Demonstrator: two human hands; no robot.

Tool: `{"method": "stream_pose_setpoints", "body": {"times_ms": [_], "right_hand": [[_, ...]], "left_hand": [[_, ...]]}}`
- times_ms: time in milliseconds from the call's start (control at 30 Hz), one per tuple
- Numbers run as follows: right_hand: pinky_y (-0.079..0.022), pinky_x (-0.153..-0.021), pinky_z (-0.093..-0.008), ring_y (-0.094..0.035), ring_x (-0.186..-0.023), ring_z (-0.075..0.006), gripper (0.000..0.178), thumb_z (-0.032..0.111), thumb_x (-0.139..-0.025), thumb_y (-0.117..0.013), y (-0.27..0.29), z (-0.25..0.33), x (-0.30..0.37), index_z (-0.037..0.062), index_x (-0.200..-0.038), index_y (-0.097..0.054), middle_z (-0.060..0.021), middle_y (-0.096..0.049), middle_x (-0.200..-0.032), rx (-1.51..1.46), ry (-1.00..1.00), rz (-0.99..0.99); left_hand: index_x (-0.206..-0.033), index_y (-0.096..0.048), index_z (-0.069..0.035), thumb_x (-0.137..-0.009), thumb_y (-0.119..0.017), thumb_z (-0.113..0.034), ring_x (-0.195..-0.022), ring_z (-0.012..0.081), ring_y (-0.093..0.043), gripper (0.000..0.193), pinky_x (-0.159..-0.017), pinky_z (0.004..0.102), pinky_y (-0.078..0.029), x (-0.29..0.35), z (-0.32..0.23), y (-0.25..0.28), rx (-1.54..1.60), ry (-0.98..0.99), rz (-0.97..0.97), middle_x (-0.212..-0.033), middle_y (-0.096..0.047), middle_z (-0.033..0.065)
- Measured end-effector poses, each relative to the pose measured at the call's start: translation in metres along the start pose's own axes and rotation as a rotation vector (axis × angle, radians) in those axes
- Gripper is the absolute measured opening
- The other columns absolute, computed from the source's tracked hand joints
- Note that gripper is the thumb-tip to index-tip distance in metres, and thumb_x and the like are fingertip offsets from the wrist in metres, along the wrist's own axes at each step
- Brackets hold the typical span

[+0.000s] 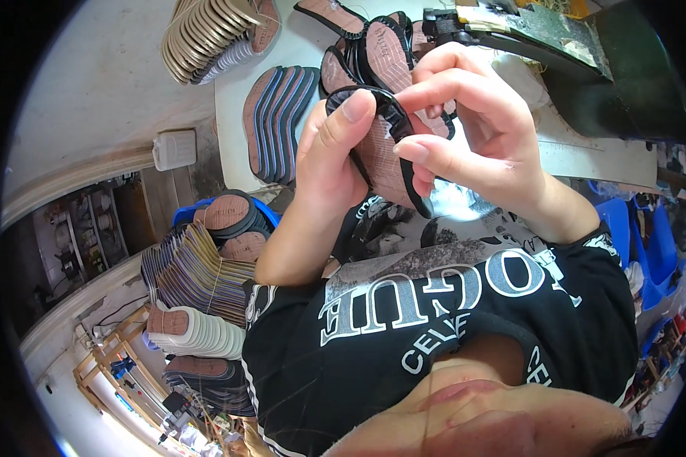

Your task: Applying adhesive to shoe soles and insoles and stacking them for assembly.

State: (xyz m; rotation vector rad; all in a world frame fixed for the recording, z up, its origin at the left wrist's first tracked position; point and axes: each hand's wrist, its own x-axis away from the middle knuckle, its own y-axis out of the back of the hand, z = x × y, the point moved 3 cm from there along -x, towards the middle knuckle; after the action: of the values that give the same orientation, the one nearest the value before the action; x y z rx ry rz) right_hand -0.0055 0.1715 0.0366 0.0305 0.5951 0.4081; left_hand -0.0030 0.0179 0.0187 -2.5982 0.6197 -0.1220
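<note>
blk-edged insole [385, 164], l hand [329, 152] pinching its upper l rim, r hand [501, 126] at r edge, thumb/index apart

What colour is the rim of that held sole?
Its rim is black, clearest in the head view.

Brown insole with black rim [387, 164], one, upper centre; gripped by left hand [329, 156], thumb over its top end; right hand [484, 133], thumb and fingertips at its right edge. Loose pile of black-rimmed insoles [387, 55], top centre. Row of blue-edged insoles [273, 126], upper left of centre. Stack of cream-rimmed insoles [204, 34], upper left. White jug [174, 150], left side.
</note>
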Motion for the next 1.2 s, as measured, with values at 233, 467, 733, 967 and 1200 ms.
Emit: {"method": "stream_pose_setpoints", "body": {"times_ms": [233, 467, 733, 967, 1200], "right_hand": [[-0.045, -0.069, -0.0204, -0.049, -0.084, -0.0103, 0.027, -0.001, -0.078, -0.070, 0.000, 0.005, 0.002, -0.0040, -0.104, -0.062, -0.0098, -0.046, -0.102, -0.010, 0.015, -0.006], [-0.044, -0.068, -0.0246, -0.052, -0.080, -0.0136, 0.036, 0.000, -0.068, -0.079, 0.006, 0.011, -0.008, -0.0017, -0.100, -0.061, -0.0088, -0.057, -0.093, 0.308, 0.188, -0.164], [-0.041, -0.073, -0.0299, -0.059, -0.076, -0.0164, 0.025, 0.004, -0.061, -0.078, 0.008, 0.021, -0.020, 0.0079, -0.085, -0.069, -0.0018, -0.064, -0.077, 0.714, 0.244, -0.160], [-0.040, -0.074, -0.0300, -0.059, -0.074, -0.0183, 0.023, 0.009, -0.064, -0.076, 0.010, 0.021, -0.030, 0.0104, -0.085, -0.068, 0.0004, -0.063, -0.075, 0.969, 0.326, -0.041], [-0.036, -0.079, -0.0399, -0.057, -0.072, -0.0177, 0.021, 0.024, -0.067, -0.072, 0.003, 0.034, -0.039, 0.0099, -0.078, -0.061, -0.0001, -0.058, -0.073, 1.164, 0.193, 0.289]], "left_hand": [[-0.088, -0.055, 0.010, -0.095, -0.027, -0.054, -0.054, 0.0243, -0.061, 0.070, -0.051, 0.0318, -0.051, 0.001, -0.001, 0.002, -0.019, -0.027, 0.119, -0.065, -0.061, 0.0181], [-0.107, -0.055, 0.003, -0.099, -0.043, -0.041, -0.084, 0.0149, -0.062, 0.047, -0.076, 0.0276, -0.050, 0.007, -0.018, -0.010, -0.153, -0.112, -0.078, -0.094, -0.063, 0.0110], [-0.116, -0.050, 0.001, -0.099, -0.041, -0.044, -0.084, 0.0099, -0.051, 0.049, -0.077, 0.0235, -0.042, 0.008, -0.014, -0.013, -0.347, -0.127, -0.135, -0.092, -0.057, 0.0050], [-0.112, -0.052, 0.002, -0.099, -0.041, -0.046, -0.080, 0.0105, -0.052, 0.051, -0.075, 0.0244, -0.043, 0.006, -0.006, -0.003, -0.531, -0.166, -0.137, -0.088, -0.058, 0.0043], [-0.112, -0.052, 0.001, -0.100, -0.039, -0.045, -0.079, 0.0097, -0.051, 0.049, -0.072, 0.0237, -0.043, 0.007, 0.000, 0.003, -0.545, -0.113, -0.151, -0.087, -0.056, 0.0033]]}}
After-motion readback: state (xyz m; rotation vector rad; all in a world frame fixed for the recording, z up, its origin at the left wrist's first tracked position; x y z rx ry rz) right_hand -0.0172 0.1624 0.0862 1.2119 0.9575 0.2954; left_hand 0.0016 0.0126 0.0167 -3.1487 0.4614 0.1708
